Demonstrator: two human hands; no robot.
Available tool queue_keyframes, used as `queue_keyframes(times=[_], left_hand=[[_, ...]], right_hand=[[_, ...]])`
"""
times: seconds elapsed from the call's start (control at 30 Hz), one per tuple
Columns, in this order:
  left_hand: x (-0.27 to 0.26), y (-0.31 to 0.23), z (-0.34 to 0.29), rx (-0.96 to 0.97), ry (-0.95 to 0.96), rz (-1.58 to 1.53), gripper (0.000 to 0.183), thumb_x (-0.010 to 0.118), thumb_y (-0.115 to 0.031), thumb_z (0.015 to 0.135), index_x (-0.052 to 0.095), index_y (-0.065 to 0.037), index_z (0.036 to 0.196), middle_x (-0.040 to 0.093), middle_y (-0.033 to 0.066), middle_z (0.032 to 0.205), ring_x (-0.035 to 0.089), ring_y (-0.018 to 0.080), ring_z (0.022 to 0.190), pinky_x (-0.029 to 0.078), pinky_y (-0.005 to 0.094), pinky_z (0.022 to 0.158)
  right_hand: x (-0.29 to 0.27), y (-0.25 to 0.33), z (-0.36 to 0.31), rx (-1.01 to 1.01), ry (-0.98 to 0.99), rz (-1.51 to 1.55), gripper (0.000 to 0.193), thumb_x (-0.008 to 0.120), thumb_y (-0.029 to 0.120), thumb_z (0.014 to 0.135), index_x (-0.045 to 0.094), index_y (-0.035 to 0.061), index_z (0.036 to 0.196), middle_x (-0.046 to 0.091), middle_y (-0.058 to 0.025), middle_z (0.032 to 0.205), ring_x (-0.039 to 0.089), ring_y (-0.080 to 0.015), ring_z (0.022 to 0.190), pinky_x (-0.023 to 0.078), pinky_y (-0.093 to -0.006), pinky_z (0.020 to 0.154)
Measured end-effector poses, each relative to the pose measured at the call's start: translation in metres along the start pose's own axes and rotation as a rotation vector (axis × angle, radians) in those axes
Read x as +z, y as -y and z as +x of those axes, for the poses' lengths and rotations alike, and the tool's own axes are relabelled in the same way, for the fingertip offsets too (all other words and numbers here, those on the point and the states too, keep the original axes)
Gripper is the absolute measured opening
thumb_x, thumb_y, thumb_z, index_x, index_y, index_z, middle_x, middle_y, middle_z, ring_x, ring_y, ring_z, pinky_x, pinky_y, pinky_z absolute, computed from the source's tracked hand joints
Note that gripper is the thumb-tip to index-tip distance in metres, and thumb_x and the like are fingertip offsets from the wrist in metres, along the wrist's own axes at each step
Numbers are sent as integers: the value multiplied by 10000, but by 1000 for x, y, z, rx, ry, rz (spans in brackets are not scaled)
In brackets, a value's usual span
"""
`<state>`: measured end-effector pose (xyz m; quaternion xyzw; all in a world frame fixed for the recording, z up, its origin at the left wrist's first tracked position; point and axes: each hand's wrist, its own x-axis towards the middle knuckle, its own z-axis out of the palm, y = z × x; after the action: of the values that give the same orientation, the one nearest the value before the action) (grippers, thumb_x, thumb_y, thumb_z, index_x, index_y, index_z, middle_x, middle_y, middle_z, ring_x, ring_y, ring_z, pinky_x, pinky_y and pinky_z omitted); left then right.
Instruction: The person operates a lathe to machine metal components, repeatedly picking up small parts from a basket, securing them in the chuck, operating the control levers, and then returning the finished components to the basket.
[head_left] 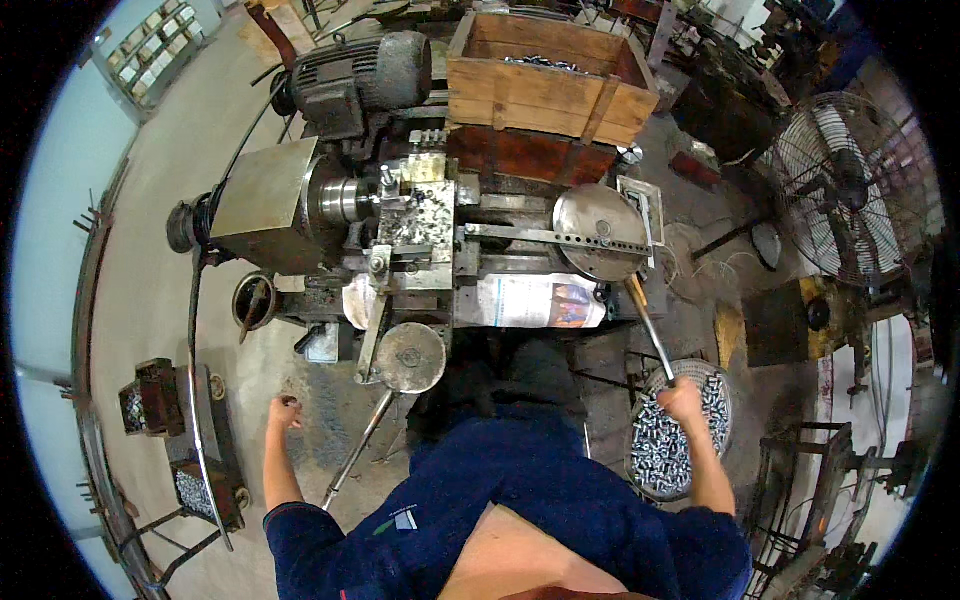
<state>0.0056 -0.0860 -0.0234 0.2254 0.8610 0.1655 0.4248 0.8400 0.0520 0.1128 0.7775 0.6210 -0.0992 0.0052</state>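
I stand in front of a small metal lathe (420, 230) with a grey motor (355, 75) above its headstock. My right hand (682, 400) reaches down into a round wire basket (640, 470) full of small shiny metal cylinders; its fingers are bent among the pieces and I cannot tell whether it grips one. My left hand (284, 411) hangs out to the left over the concrete floor with its fingers curled closed; nothing shows in it. A long lever (358, 445) with a round metal disc (410, 357) slants down between my left hand and my body.
A wooden crate (545, 85) holding metal parts sits behind the lathe. Another round disc (598, 232) with a handle (648, 325) points toward the basket. A dark box of parts (205, 495) stands on the floor at left. A large floor fan (845, 190) is at right.
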Motion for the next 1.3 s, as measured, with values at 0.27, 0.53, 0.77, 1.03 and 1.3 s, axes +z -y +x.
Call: queue_keyframes(times=[0.27,0.53,0.77,1.03,1.3], left_hand=[[14,-57,12,227,-25,-144,241,528,-43,801,574,76,1005,602,136,708,597,192,558,506,327,425],[3,-85,39,387,-244,34,310,592,-103,762,584,35,1040,629,167,780,618,215,551,503,331,490],[15,-126,29,474,-373,471,440,625,-206,735,561,-33,1134,621,205,960,602,343,895,482,403,742],[45,-148,35,375,-430,847,486,528,-538,792,608,-66,873,632,184,862,616,339,811,491,438,704],[47,-127,43,310,-298,798,466,554,-473,775,562,-46,963,636,172,922,615,341,855,487,441,748]], right_hand=[[7,76,-60,1,138,368,351,611,239,570,519,-22,786,579,-268,715,580,-420,706,474,-473,636],[0,88,-58,31,145,149,407,612,306,567,566,19,852,612,-230,741,601,-387,746,489,-455,662],[-24,30,0,194,141,-207,351,588,351,618,634,81,837,643,-184,837,633,-319,802,497,-410,705],[-53,-26,154,389,-113,-378,287,542,266,730,625,72,925,636,-142,993,615,-302,922,408,-484,849],[-65,0,201,369,-123,-416,310,489,222,779,575,75,1039,623,-120,1037,559,-299,1028,282,-573,921]])
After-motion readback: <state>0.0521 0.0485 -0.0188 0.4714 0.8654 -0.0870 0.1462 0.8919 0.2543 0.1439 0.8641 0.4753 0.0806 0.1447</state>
